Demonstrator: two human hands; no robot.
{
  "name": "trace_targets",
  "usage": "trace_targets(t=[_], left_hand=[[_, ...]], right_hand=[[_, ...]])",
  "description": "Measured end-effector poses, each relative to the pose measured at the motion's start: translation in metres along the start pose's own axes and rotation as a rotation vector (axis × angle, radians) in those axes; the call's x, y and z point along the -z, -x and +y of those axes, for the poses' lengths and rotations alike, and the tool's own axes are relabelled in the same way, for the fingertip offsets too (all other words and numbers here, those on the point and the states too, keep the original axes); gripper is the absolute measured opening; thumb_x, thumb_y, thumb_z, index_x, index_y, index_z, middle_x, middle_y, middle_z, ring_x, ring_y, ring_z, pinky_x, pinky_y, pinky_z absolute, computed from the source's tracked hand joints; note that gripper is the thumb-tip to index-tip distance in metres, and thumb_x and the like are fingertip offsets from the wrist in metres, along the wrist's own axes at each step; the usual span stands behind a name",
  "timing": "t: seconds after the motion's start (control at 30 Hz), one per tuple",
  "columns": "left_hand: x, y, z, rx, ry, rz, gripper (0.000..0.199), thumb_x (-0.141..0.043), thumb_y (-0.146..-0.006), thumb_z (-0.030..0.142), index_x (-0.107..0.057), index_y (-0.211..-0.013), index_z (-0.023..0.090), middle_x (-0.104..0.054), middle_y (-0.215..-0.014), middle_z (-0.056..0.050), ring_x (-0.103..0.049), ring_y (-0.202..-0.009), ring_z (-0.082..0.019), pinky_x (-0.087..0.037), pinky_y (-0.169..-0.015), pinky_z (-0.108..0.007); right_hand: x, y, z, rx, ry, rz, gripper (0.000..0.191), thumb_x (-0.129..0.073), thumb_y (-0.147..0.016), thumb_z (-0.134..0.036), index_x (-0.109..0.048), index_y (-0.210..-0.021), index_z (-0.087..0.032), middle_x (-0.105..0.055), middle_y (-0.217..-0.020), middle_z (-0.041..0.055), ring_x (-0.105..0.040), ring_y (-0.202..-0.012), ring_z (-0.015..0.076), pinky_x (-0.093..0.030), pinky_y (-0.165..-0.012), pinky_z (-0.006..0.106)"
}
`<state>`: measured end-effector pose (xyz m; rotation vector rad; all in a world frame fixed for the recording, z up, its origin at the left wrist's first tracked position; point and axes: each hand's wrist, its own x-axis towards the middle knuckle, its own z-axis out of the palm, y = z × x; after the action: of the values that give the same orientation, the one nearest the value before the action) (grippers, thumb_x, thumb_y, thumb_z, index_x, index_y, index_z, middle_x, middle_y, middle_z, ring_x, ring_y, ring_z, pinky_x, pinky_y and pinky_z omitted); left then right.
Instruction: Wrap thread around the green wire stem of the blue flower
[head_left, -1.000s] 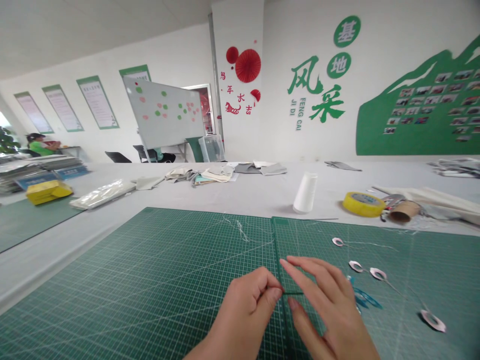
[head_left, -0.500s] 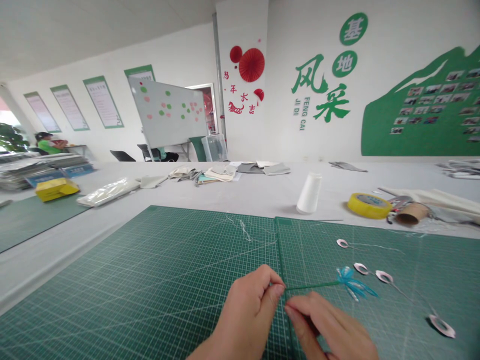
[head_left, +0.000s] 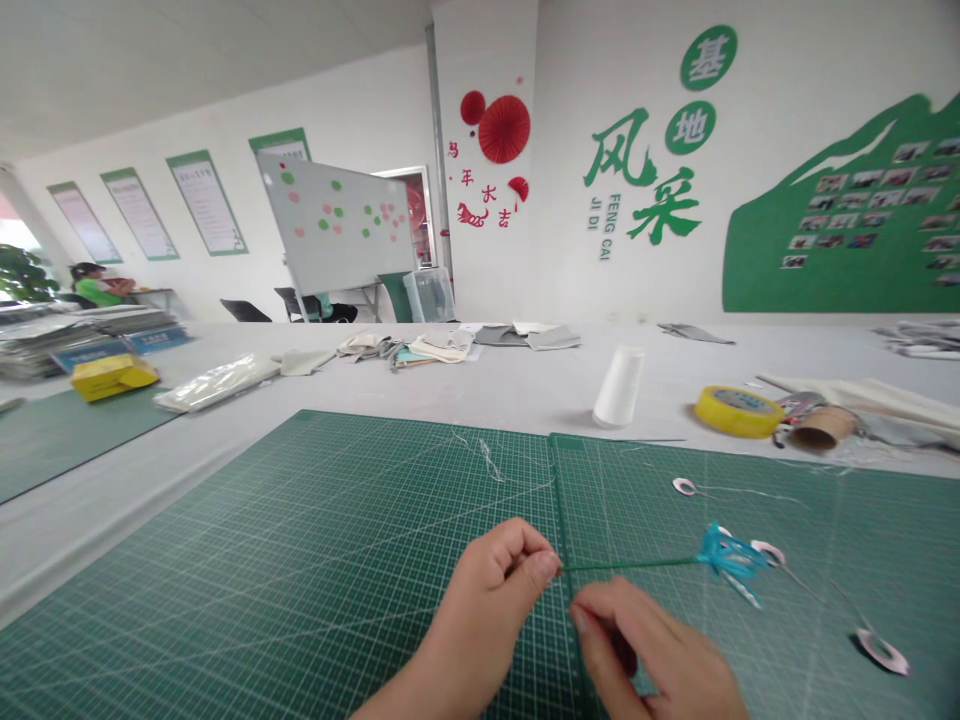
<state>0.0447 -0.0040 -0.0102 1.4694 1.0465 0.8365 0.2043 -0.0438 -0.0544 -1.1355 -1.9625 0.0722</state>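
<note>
Farther to the right and slightly higher the blue tuft [head_left: 724, 552] had been carried since half a second earlier, so that one pale ring behind it was now mostly covered, and the left hand [head_left: 487, 605] had been shifted a little to the left. By that hand, the near end of a thin green stem [head_left: 634, 565] was held, pinched between thumb and forefinger; the stem was extended nearly level to the right, with the tuft borne at its far end. The right hand [head_left: 660, 655] was placed just below the stem, its thumb and forefinger drawn narrowly together; whether anything was gripped there could not be told.

Beneath both hands, two gridded green mats were seen, the left mat [head_left: 360, 560] and the right mat [head_left: 810, 500], their meeting edge passed over by the stem. Beside and beyond the tuft, pale rings with strings were scattered: an upper ring [head_left: 683, 487], a middle ring [head_left: 772, 552] and a lower ring [head_left: 883, 653]. Loose thread [head_left: 489, 460] was left on the left mat. Farther out, on the grey desk [head_left: 525, 395], a white cone [head_left: 620, 387] was stood, with a yellow tape roll [head_left: 739, 412] set to its right and cloth pieces [head_left: 442, 347] heaped to its left.
</note>
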Motion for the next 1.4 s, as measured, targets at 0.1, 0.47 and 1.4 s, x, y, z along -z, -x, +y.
trace_targets(t=[0.1,0.47,1.4], left_hand=[[0.000,0.000,-0.001,0.070,0.143,-0.053,0.018,-0.052,-0.087,0.032,-0.050,-0.074,0.019,-0.030,-0.052,0.010,-0.022,-0.046,-0.008,-0.019,-0.046,-0.023],[0.008,0.005,0.004,0.154,0.411,-0.291,0.019,-0.058,-0.086,0.031,-0.050,-0.076,0.018,-0.027,-0.049,0.012,-0.015,-0.043,-0.006,-0.011,-0.042,-0.023],[0.008,0.004,0.007,0.140,0.240,-0.207,0.012,-0.057,-0.084,0.028,-0.057,-0.078,0.017,-0.032,-0.051,0.010,-0.021,-0.044,-0.007,-0.015,-0.043,-0.023]], right_hand=[[-0.001,-0.001,0.000,-0.097,-0.082,-0.009,0.014,-0.049,-0.091,-0.019,-0.057,-0.080,-0.023,-0.057,-0.061,-0.0030,-0.056,-0.050,0.0121,-0.045,-0.048,0.021],[0.004,-0.008,0.002,-0.462,-0.483,-0.029,0.024,-0.052,-0.090,-0.037,-0.062,-0.072,-0.023,-0.049,-0.058,-0.0041,-0.046,-0.051,0.0135,-0.039,-0.047,0.023],[-0.003,-0.002,0.024,-0.445,-0.236,-0.091,0.020,-0.050,-0.093,-0.038,-0.063,-0.094,-0.023,-0.066,-0.077,0.0001,-0.062,-0.066,0.0169,-0.049,-0.058,0.027]])
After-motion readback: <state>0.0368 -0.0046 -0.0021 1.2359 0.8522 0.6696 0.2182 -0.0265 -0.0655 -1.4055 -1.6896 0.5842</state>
